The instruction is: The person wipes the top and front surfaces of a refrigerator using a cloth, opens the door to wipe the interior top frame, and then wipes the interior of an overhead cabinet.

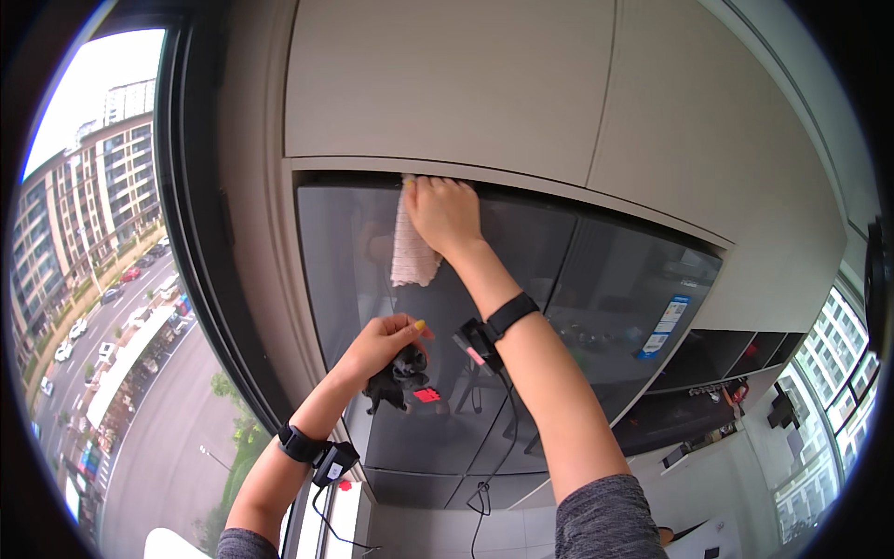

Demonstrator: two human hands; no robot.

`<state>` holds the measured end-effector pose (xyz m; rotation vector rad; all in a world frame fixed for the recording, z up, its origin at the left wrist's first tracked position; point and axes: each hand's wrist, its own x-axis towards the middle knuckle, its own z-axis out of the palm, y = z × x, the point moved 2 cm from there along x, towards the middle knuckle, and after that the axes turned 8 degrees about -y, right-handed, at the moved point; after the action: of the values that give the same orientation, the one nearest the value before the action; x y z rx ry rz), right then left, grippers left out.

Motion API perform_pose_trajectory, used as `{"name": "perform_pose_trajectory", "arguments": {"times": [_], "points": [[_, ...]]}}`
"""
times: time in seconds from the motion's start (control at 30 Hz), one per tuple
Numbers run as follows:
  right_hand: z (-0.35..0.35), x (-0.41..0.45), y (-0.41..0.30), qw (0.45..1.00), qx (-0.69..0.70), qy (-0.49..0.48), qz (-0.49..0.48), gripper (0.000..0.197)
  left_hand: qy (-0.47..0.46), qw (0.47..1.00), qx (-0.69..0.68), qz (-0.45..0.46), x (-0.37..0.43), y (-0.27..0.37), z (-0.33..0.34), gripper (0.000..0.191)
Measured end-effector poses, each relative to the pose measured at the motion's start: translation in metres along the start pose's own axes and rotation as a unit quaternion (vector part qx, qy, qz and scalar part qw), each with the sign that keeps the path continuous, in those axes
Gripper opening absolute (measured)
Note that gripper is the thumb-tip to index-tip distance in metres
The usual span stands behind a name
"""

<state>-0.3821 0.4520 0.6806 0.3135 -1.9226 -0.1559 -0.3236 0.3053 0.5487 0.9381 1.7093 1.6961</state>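
My right hand [444,213] is closed on a pale pink ribbed cloth [413,255] at the top edge of a dark glossy refrigerator [517,265]. The cloth hangs down against the door, and the fingertips are hidden at the gap above it. Lower and to the left, my left hand [387,342] is bent in front of the same doors, thumb and fingers curled. A black object [398,377] shows just beneath it; whether the hand holds it or it is a reflection, I cannot tell. Each wrist wears a black strap with a small cabled device.
Beige cabinet panels [447,84] surround the refrigerator. At the left is a dark-framed window [188,209] above a street. A blue and white label [663,327] sits on the right door. Black cables [513,433] hang from the wrist devices. Open dark shelves [705,356] stand at the right.
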Motion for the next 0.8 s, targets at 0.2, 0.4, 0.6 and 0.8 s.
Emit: {"name": "perform_pose_trajectory", "arguments": {"times": [0.2,0.4,0.6,0.8], "points": [[-0.061,-0.045,0.087,0.990,-0.064,-0.101,0.076,0.036,0.155,0.902,0.333,0.226,0.043,0.053,0.028,0.020],[-0.117,-0.089,0.167,0.983,-0.158,-0.068,0.058,0.032,0.272,0.701,0.561,0.347,0.093,0.100,0.080,0.038],[-0.134,-0.099,0.194,0.973,-0.142,-0.127,0.133,0.033,0.280,0.633,0.669,0.271,0.146,0.101,0.102,0.059],[-0.113,-0.095,0.175,0.967,-0.072,-0.183,0.161,0.034,0.308,0.543,0.746,0.233,0.155,0.099,0.111,0.065]]}}
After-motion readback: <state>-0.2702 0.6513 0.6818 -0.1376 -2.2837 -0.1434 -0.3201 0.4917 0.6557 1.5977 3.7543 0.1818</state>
